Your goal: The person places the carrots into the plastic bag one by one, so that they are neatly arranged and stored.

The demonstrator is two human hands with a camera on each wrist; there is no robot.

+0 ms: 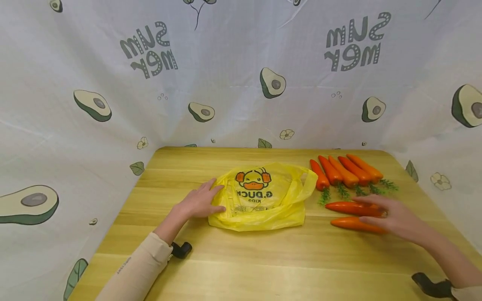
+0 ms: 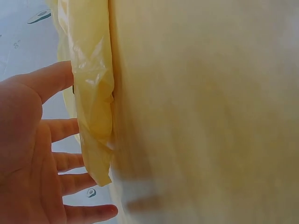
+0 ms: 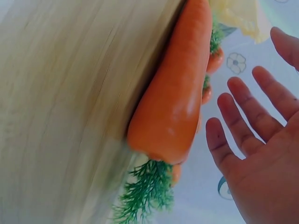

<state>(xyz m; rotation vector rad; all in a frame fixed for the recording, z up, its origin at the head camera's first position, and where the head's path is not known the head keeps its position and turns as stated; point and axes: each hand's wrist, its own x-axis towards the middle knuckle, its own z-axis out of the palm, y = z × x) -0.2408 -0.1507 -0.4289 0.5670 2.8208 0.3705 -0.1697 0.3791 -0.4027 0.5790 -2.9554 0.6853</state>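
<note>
A yellow plastic bag (image 1: 282, 179) with a duck print lies flat on the wooden table. My left hand (image 1: 197, 202) rests at its left edge, fingers extended; in the left wrist view the bag's folded edge (image 2: 93, 93) hides some fingertips. Two carrots lie to the right of the bag, a redder one (image 1: 348, 207) behind an orange one (image 1: 352, 224). Over their thick ends is my right hand (image 1: 395, 217). From the right wrist, that hand shows spread fingers holding nothing, beside a large carrot (image 3: 170, 102) with a green top.
Several more carrots (image 1: 343, 172) form a row at the table's back right, their green tops toward me. A pale cloth (image 1: 241, 83) printed with avocados hangs behind and around the wooden table (image 1: 241, 267). Dark wrist mounts (image 1: 182, 250) sit below both forearms.
</note>
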